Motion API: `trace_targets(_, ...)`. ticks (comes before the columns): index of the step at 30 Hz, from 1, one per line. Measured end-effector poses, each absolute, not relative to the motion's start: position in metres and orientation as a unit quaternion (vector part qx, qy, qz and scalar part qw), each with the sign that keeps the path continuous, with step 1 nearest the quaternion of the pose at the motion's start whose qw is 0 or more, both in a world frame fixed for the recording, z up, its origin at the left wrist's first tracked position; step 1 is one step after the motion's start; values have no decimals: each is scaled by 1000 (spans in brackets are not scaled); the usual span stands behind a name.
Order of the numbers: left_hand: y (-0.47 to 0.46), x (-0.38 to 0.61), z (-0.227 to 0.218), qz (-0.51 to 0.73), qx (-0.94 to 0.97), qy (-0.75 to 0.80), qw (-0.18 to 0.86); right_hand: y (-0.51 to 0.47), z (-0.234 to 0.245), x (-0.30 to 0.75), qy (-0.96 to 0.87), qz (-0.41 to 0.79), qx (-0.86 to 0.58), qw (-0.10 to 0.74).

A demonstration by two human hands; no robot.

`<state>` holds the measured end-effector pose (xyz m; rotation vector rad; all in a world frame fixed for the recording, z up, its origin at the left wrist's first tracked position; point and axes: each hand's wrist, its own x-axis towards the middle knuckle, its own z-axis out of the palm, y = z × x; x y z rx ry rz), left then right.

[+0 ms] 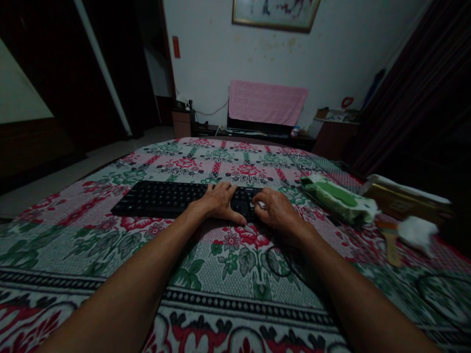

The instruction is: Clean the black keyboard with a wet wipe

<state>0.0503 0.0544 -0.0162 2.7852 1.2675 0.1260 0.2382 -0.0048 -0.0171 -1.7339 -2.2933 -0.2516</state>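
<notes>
A black keyboard (162, 198) lies on the patterned bedspread in front of me. My left hand (221, 200) rests across its right part with fingers spread, fingertips towards the far edge and thumb at the near edge. Beside it, over the number keys, my right hand (274, 208) is closed with bent fingers. A small white thing (260, 204) shows between those fingers, too covered to name. Both hands hide some of the keys. A black cable (279, 274) loops on the cloth under my right wrist.
To the right lie a green and white soft pack (338, 198), a gold box (406, 196), a flat wooden-handled brush (390, 242) and a crumpled white tissue (417, 234). The floral bedspread (228, 314) spreads all around. Beyond it, a pink towel (267, 102) drapes over something against the wall.
</notes>
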Motion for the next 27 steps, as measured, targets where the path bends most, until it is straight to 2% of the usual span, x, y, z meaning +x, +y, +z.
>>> trace_targets(8, 55, 51, -16, 37, 910, 412, 41, -3, -19, 237, -821, -83, -548, 138)
trace_targets(15, 56, 51, -18, 35, 909, 414, 37, -3, -22, 241, -792, -105, -579, 163)
trace_targets(22, 56, 51, -19, 29, 908, 416, 41, 1, -24, 238, -828, -85, -528, 169)
trace_targets(27, 56, 51, -19, 36, 908, 415, 38, 0, -23, 239, -817, -92, -546, 164)
